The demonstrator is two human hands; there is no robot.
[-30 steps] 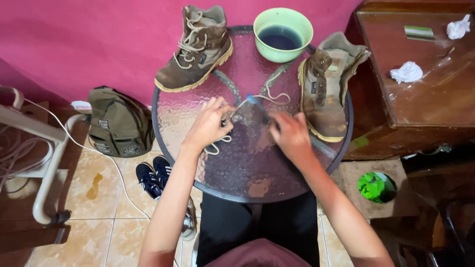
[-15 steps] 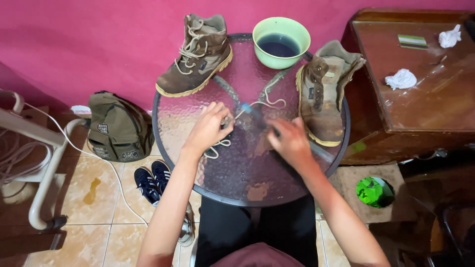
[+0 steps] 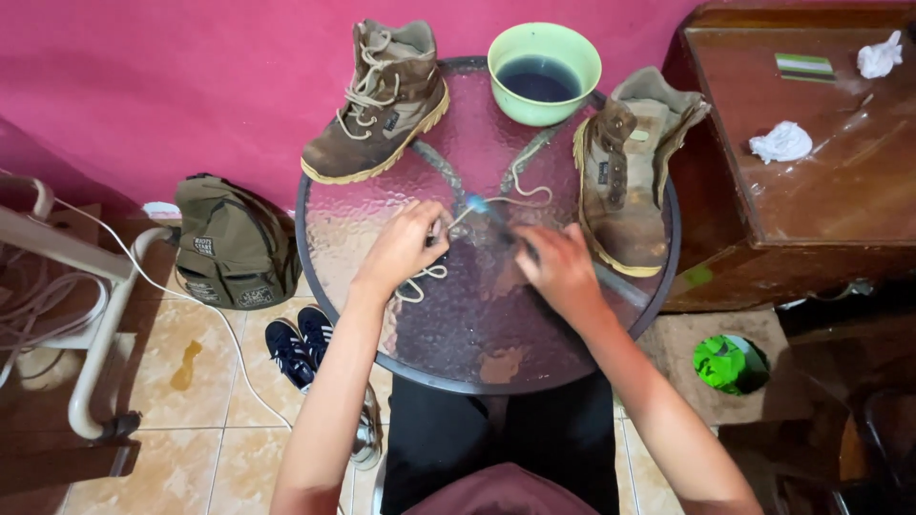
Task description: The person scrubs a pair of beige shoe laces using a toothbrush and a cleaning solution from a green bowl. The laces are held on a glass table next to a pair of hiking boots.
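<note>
Head view: left hand (image 3: 405,250) pinches lace (image 3: 420,281) flat on glass table (image 3: 477,353); right hand (image 3: 563,272) grips what looks like a toothbrush (image 3: 491,212). Lace is limp, light, probably wet; hold near ends. Beyond: boots (image 3: 382,105), bowl (image 3: 544,72).

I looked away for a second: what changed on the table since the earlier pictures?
Very little. The right hand still holds the brush against the shoelace that the left hand pins down; both hands shifted only slightly. Both boots and the green bowl stayed put.
</note>
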